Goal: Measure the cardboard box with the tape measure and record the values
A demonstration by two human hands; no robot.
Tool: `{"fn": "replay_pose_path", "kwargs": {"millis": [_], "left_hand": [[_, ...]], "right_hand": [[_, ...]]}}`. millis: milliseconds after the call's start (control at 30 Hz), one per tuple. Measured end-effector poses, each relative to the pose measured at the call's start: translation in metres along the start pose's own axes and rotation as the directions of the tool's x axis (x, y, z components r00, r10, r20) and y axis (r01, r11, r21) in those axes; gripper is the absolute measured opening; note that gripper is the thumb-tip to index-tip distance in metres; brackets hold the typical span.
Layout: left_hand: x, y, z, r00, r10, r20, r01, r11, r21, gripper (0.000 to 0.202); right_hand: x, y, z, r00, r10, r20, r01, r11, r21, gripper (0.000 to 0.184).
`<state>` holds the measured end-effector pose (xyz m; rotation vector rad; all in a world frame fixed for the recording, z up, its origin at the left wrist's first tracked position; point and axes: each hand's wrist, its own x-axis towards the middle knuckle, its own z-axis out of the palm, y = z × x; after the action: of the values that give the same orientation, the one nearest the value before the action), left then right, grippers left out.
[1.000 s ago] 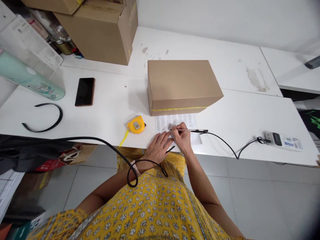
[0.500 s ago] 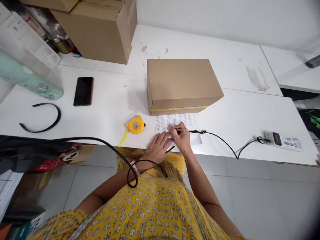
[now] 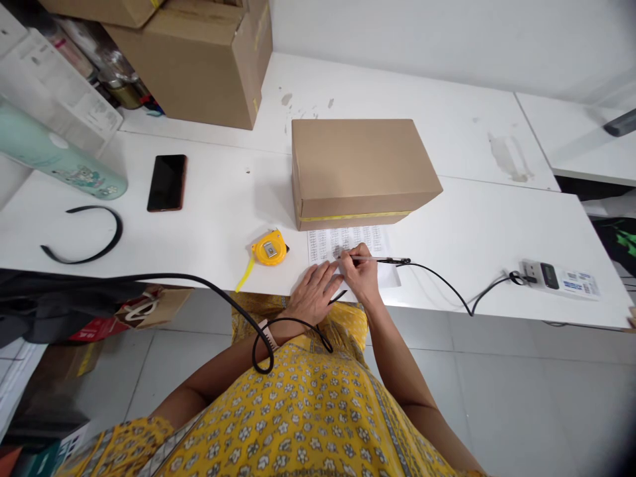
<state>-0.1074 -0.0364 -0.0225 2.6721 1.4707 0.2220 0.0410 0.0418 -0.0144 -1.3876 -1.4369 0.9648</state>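
Note:
My right hand (image 3: 361, 273) is closed round a pen (image 3: 385, 260), its tip low over a sheet of paper (image 3: 370, 240) with rows of small dark print or writing. Flat at the sheet's lower left lies my left hand (image 3: 312, 291), fingers stretched out and holding nothing. A closed cardboard box (image 3: 365, 162) stands just behind the hands and covers the sheet's far part. Along the box's front side runs a yellow measuring strip (image 3: 355, 216). Left of the hands is a yellow tape measure (image 3: 269, 248) with a short yellow end sticking out toward the table edge.
A phone (image 3: 167, 183), a black headband (image 3: 106, 235) and a mint bottle (image 3: 64, 156) lie at the left. Larger cardboard boxes (image 3: 199, 73) stand behind them. A black cable (image 3: 199, 277) loops over my left wrist; a power strip (image 3: 561, 279) lies at the right.
The view has shifted very slightly. Both hands, the pen and the box look the same as before.

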Motion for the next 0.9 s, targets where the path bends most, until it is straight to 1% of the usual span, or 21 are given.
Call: {"fn": "replay_pose_path", "kwargs": {"millis": [233,467,600,733,900], "left_hand": [[0.0006,-0.0001,-0.0002,1.0,-0.001,0.004,0.001,1.0,-0.003,0.06],[0.0002,-0.0001,-0.0003,1.0,-0.005,0.018,0.005,1.0,-0.017,0.061],[-0.0005,0.0002,0.0009,1.0,-0.002,0.006,0.002,1.0,-0.016,0.062],[-0.0006,0.0,0.0019,1.0,-0.003,-0.004,0.003,1.0,-0.014,0.062],[0.0001,0.0,-0.0011,1.0,-0.003,0.014,0.003,1.0,-0.01,0.062]], "right_hand": [[0.0,0.0006,-0.0005,1.0,-0.012,0.007,0.012,1.0,-0.005,0.028],[0.0006,-0.0012,-0.0002,1.0,0.009,-0.008,-0.009,1.0,-0.013,0.025],[0.0004,-0.0005,-0.0007,1.0,0.012,-0.025,-0.012,1.0,-0.01,0.026],[0.0003,0.0001,-0.0006,1.0,0.018,-0.02,-0.018,1.0,-0.005,0.026],[0.0004,0.0013,0.0,1.0,0.003,-0.008,-0.004,1.0,-0.016,0.025]]}}
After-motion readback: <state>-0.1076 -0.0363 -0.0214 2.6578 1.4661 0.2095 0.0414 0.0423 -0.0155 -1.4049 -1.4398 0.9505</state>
